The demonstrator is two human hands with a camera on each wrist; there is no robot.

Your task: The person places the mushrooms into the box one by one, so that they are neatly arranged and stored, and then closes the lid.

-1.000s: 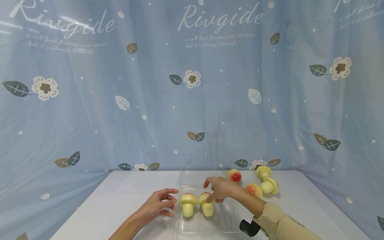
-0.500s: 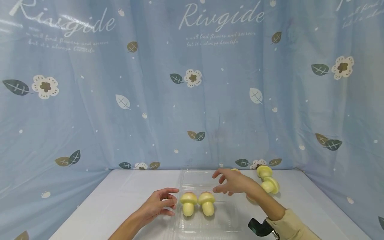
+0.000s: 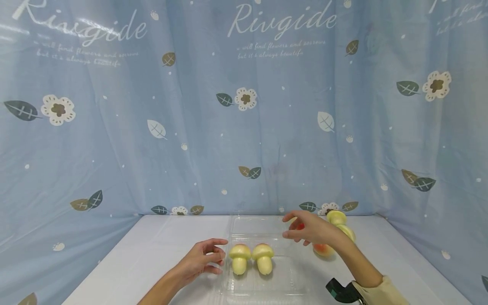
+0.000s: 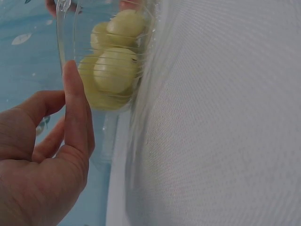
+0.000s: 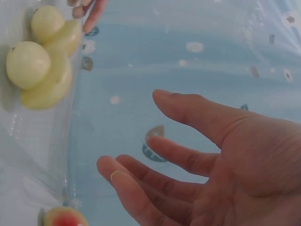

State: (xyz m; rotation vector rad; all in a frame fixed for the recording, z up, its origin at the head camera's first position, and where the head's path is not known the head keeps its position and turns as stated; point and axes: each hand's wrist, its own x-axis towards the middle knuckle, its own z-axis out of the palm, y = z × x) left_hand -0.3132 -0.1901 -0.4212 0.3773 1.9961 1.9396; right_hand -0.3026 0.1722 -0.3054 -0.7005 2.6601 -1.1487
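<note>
Two yellow toy mushrooms with pink-tinged caps, the left one (image 3: 239,260) and the right one (image 3: 263,260), lie side by side in a clear plastic clamshell box (image 3: 263,291). At the box's left wall is my left hand (image 3: 202,259), its fingers loosely bent; in the left wrist view a fingertip overlaps the clear wall. My right hand (image 3: 313,229) is beyond the box's right side, thumb and fingers spread, holding nothing. It partly hides a red-topped yellow piece (image 3: 300,226). In the right wrist view, that red-topped piece (image 5: 65,218) shows below the fingers.
On the right of the white table (image 3: 183,231) lie an orange-red capped piece (image 3: 324,250) and two more yellow mushrooms, one behind (image 3: 337,217) and one partly behind the right forearm (image 3: 347,232). The box's lid (image 3: 253,225) lies open toward the blue curtain (image 3: 244,140).
My right hand has let go of the right mushroom in the box and moved right and back, toward the red-topped piece. The left hand has stayed in place.
</note>
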